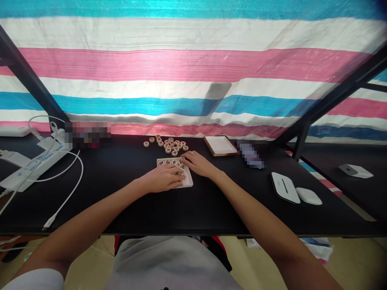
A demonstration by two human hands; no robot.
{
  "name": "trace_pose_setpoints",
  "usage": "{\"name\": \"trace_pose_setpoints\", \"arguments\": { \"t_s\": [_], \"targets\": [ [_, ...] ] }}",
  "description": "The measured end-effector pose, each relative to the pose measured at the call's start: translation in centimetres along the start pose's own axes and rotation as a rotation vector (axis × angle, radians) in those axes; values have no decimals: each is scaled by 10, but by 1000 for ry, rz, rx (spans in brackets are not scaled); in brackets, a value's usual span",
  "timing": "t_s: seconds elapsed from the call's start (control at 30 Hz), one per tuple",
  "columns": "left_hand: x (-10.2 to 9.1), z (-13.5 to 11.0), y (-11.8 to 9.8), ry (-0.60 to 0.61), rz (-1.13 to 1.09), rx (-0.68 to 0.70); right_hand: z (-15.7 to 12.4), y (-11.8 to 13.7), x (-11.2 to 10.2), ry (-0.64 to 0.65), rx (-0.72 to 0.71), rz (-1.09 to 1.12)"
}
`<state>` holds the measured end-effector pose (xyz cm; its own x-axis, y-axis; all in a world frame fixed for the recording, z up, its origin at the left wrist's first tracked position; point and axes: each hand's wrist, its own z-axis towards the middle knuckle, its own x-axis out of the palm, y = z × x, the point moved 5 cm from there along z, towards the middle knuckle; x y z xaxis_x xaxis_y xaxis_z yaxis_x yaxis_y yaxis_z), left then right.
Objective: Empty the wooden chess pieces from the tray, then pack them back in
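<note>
A white open box (188, 179) lies on the black desk, with several round Chinese chess pieces (167, 162) in rows along its far side. My left hand (165, 177) reaches across the box from the left, its fingers stretched over the pieces and hiding part of them. At the box's far right corner is my right hand (198, 163), wearing a ring, with fingers extended and the tips by the corner pieces. Whether a piece sits under either set of fingertips is hidden. Just beyond the box, several loose chess pieces with red characters (171, 143) lie in a cluster.
A white-lined box lid (220, 145) lies at the back right, beside a blurred-out object (250, 154). Further right are a white flat device (286, 187) and a white mouse (308, 196). A power strip (33, 165) with white cables fills the left side. Striped sheeting (181, 64) hangs behind the desk.
</note>
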<state>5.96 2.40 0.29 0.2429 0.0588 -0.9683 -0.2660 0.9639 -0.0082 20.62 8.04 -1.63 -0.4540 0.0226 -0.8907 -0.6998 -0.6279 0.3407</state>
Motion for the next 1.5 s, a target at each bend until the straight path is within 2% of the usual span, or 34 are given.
{"name": "trace_pose_setpoints", "arguments": {
  "t_s": [0.27, 0.47, 0.97, 1.5],
  "targets": [
    [-4, -6, -3, 43, -116, -12, 0, 1, -1, -1, 15, 13],
    [-2, -7, -4, 60, -66, 19, 0, 1, -1, 6, 14, 12],
    [4, -9, 2, 41, -36, -101, -1, -2, 1, -2, 0, 5],
    [2, -9, 0, 36, -36, -104, -1, -2, 1, 10, 14, -10]
  ]
}}
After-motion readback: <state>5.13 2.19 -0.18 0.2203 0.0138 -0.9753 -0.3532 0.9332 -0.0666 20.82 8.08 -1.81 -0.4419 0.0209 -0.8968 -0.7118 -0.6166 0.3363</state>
